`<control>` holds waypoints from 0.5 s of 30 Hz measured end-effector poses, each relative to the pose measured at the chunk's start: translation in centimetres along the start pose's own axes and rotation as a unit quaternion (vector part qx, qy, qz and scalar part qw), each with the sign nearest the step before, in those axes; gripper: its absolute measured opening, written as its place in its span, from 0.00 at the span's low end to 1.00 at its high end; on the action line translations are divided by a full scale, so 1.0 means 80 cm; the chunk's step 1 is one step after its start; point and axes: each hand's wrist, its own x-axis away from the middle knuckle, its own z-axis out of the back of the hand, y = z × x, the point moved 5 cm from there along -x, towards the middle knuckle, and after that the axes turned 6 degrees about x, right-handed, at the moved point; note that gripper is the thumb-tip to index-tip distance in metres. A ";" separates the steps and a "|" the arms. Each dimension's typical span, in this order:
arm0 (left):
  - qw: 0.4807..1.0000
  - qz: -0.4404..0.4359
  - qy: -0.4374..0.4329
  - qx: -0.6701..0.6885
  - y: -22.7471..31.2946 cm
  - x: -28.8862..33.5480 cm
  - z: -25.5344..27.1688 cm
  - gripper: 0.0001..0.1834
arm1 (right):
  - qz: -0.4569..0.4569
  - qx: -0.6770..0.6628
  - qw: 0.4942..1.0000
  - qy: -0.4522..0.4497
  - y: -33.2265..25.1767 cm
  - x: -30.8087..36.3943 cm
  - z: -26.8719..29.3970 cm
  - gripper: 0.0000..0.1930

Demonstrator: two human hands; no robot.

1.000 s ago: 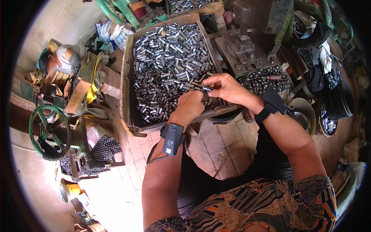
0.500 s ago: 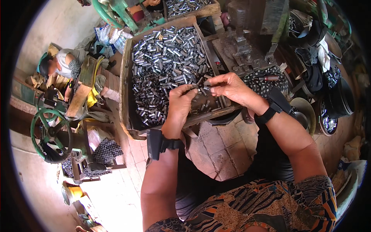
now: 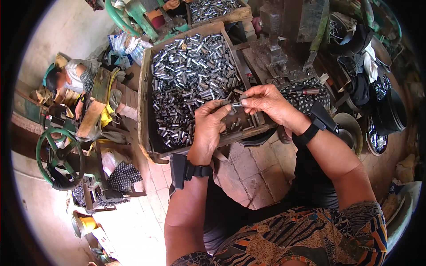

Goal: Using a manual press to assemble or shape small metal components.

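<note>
Above the near right corner of a wooden tray [image 3: 145, 95], my two hands are close together. Between their fingertips sits a short, shiny metal tube [image 3: 237, 105]. My left hand [image 3: 209, 122] is closed, thumb and forefinger pinching the tube's left end. From the other side, my right hand [image 3: 270, 103] pinches its right end; the fingers cover part of it. Under and beyond my hands, a heap of similar metal tubes [image 3: 191, 66] fills most of the tray. A few loose pieces lie on the tray's bare wood below my fingers.
A dark, greasy press [image 3: 277, 57] stands just beyond my right hand. Nearby, a screwdriver [image 3: 308, 91] rests on dotted cloth. Buckets with metal parts [image 3: 377, 137] stand at right. At far left, another person [image 3: 75, 77] sits near a green handwheel [image 3: 60, 153]. A second tray [image 3: 217, 11] lies beyond.
My left hand has moved slightly right, and its fingertips now meet the tube at my right fingers. My right hand has barely shifted.
</note>
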 end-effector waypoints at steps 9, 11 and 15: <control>0.996 -0.075 -0.036 -0.028 0.008 0.015 -0.023 0.06 | -0.039 -0.106 0.993 -0.030 0.002 0.006 0.004 0.10; 0.997 -0.049 -0.051 0.021 0.004 0.015 -0.025 0.06 | -0.033 -0.120 0.991 -0.045 0.001 0.008 0.003 0.10; 0.994 -0.047 -0.095 0.027 -0.013 0.013 -0.025 0.05 | -0.043 -0.141 0.986 -0.081 0.002 0.008 -0.007 0.09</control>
